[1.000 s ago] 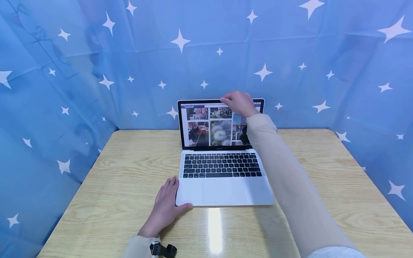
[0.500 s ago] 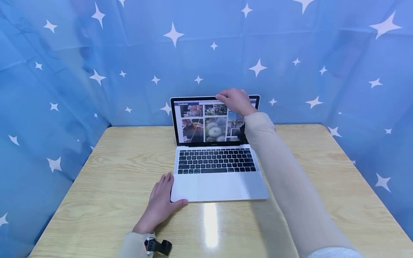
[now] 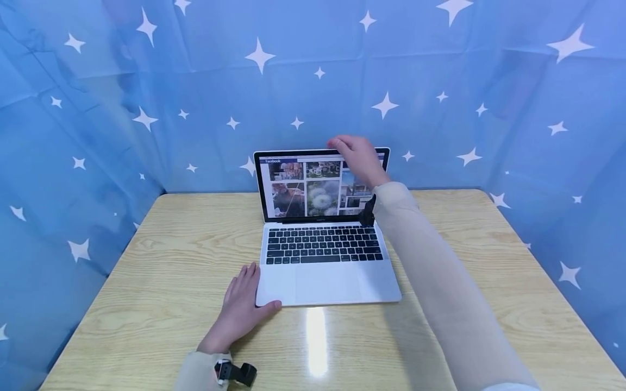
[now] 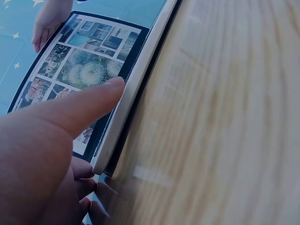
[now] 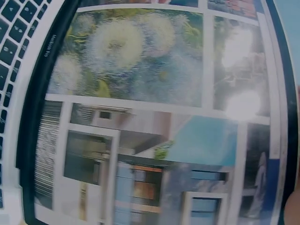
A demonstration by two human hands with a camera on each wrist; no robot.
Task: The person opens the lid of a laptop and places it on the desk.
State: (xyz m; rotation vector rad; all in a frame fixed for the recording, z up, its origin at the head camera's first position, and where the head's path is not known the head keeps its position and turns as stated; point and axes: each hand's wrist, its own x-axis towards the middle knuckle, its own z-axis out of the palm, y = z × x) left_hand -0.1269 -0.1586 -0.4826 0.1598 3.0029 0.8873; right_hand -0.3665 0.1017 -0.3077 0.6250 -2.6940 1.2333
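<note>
A laptop (image 3: 325, 285) stands unfolded in the head view, its screen (image 3: 288, 201) lit with a page of photos. My left hand (image 3: 239, 312) lies at its near left corner, fingers extended along the side and thumb against the front edge. In the left wrist view the thumb (image 4: 98, 103) touches that front edge. My right hand (image 3: 359, 157) holds the top edge of the lid, reaching over it from the front. Some of its fingers are hidden behind the lid. The right wrist view is mostly filled by the screen (image 5: 140, 56).
A light wooden table (image 3: 186, 244) bears the laptop. Blue curtains (image 3: 215, 65) with white stars stand behind it and on both sides. My right sleeve (image 3: 440, 282) crosses beside the laptop. A dark band (image 3: 235, 372) sits at my left wrist.
The lid looks slightly more tilted, its screen shorter in view. My right thumb sits higher, at the lid's top edge. My left hand stays at the corner. The head view has shifted a little.
</note>
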